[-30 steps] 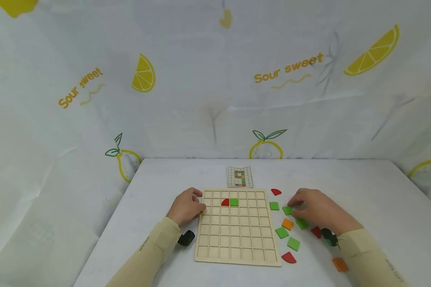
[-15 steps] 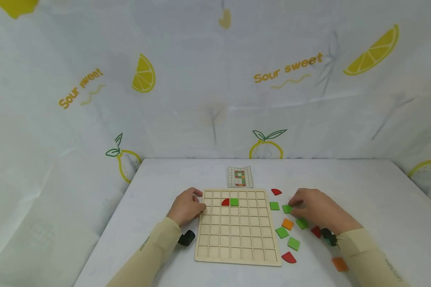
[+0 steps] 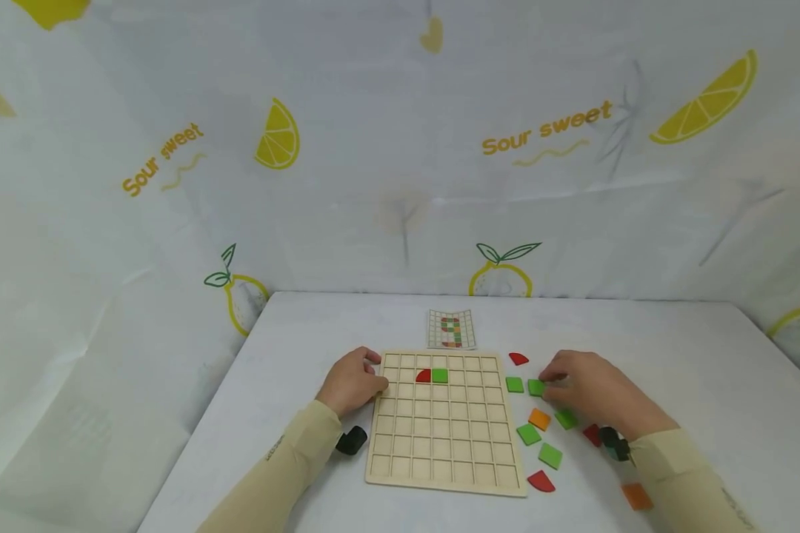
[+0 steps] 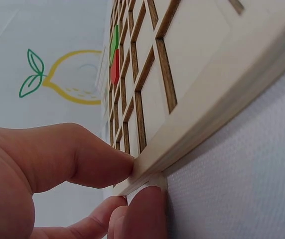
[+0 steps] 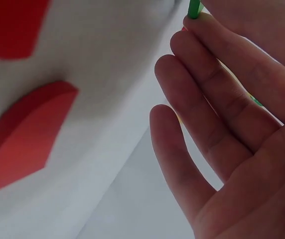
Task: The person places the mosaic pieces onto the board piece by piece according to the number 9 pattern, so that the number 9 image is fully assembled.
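A wooden grid board (image 3: 440, 437) lies on the white table. In its second row sit a red quarter-circle tile (image 3: 424, 376) and a green square tile (image 3: 440, 376). My left hand (image 3: 377, 372) pinches the board's left edge, with the thumb (image 4: 82, 159) on top of the board (image 4: 182, 99) and a finger under it. My right hand (image 3: 548, 382) is to the right of the board. Its fingertips pinch a green square tile (image 3: 536, 386), whose edge (image 5: 194, 9) shows at the fingertips in the right wrist view.
Loose tiles lie right of the board: green squares (image 3: 515, 384) (image 3: 528, 434) (image 3: 550, 454), orange ones (image 3: 539, 419) (image 3: 637, 496), red pieces (image 3: 518, 359) (image 3: 541, 482) (image 5: 23, 134). A pattern card (image 3: 451, 329) lies behind the board. A lemon-print curtain rings the table.
Only the head view has shifted slightly. Both hands stay where they were, the left on the board's edge and the right on the green tile.
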{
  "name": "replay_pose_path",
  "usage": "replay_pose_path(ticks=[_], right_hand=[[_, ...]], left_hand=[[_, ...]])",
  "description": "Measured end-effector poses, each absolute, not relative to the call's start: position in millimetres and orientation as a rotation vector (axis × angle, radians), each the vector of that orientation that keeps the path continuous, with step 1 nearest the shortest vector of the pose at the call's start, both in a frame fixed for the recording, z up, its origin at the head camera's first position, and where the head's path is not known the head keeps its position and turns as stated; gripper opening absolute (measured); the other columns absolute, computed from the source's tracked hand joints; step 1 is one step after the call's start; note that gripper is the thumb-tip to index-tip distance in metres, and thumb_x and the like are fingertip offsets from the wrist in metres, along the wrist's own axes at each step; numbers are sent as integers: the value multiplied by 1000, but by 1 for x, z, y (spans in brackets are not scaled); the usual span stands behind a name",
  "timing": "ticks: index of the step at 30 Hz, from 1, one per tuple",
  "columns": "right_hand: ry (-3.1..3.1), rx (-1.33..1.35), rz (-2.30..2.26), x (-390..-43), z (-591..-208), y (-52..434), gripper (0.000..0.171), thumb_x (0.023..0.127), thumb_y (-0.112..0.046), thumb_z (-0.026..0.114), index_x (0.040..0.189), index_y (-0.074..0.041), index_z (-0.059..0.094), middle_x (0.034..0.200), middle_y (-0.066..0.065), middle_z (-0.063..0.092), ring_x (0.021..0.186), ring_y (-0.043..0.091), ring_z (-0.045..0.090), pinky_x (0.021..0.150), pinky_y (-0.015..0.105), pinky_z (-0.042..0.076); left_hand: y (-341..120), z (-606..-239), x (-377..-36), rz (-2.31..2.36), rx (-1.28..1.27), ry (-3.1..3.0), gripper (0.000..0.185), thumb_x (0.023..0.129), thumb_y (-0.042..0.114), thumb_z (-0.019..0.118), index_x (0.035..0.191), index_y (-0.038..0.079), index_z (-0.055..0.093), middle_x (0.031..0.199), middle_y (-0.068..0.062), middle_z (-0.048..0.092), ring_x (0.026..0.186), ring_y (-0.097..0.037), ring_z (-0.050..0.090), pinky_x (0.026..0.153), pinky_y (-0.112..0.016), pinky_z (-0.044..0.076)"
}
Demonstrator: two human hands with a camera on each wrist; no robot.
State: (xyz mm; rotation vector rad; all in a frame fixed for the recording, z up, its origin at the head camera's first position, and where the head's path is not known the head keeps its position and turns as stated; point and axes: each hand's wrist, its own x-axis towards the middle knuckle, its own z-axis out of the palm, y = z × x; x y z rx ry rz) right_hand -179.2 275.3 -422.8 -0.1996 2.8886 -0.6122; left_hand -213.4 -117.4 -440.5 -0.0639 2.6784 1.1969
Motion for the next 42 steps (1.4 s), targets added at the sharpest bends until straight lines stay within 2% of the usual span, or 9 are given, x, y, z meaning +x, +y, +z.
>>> replay_pose_path(ticks=[3, 10, 23, 27, 30, 36, 42], right_hand=[[2900, -246, -610, -184, -418, 268, 22, 94, -24, 81, 115, -17, 82, 117, -1, 76, 113, 26, 68, 99, 55, 57], [2919, -375, -612, -194, -411, 238, 19, 93, -24, 84, 110, -15, 83, 109, -4, 75, 104, 21, 70, 97, 51, 59], [2901, -493, -662, -210, -410, 167, 17, 93, -28, 86, 107, -21, 84, 107, -8, 73, 103, 15, 69, 97, 45, 59], [2920, -578, -640, -211, -410, 151, 14, 93, -26, 85, 106, -20, 84, 107, -7, 73, 103, 17, 70, 93, 42, 58], [2925, -630, -630, -210, -409, 141, 13, 93, -23, 85, 105, -19, 84, 110, -6, 74, 109, 22, 71, 91, 42, 58], [2918, -680, -609, -209, -411, 122, 13, 90, -22, 88, 102, -19, 85, 102, -7, 72, 96, 17, 70, 83, 37, 58], [2934, -664, -569, -207, -414, 113, 12, 89, -24, 89, 99, -19, 85, 97, -10, 69, 88, 9, 64, 81, 35, 56]], left_hand=[[-119, -440, -213, 1194, -72, 2686, 43, 88, 15, 77, 129, 7, 66, 102, -5, 64, 73, -15, 65, 68, -28, 47], [-119, -440, -215, 1183, -76, 2692, 42, 87, 16, 78, 128, 8, 67, 105, -6, 64, 77, -16, 64, 71, -30, 48], [-121, -438, -215, 1168, -57, 2705, 42, 87, 16, 78, 127, 8, 68, 103, -5, 64, 82, -18, 62, 75, -33, 47], [-122, -438, -214, 1179, -48, 2699, 42, 87, 15, 76, 127, 7, 68, 102, -6, 64, 79, -18, 62, 73, -32, 47], [-122, -438, -214, 1178, -40, 2700, 41, 86, 14, 76, 126, 6, 67, 100, -5, 63, 76, -17, 62, 71, -31, 46], [-123, -439, -215, 1180, -23, 2699, 42, 86, 14, 76, 126, 6, 67, 97, -5, 63, 75, -16, 61, 71, -31, 45], [-124, -440, -216, 1180, -13, 2698, 42, 85, 13, 76, 126, 7, 68, 96, -4, 63, 73, -16, 61, 71, -31, 45]])
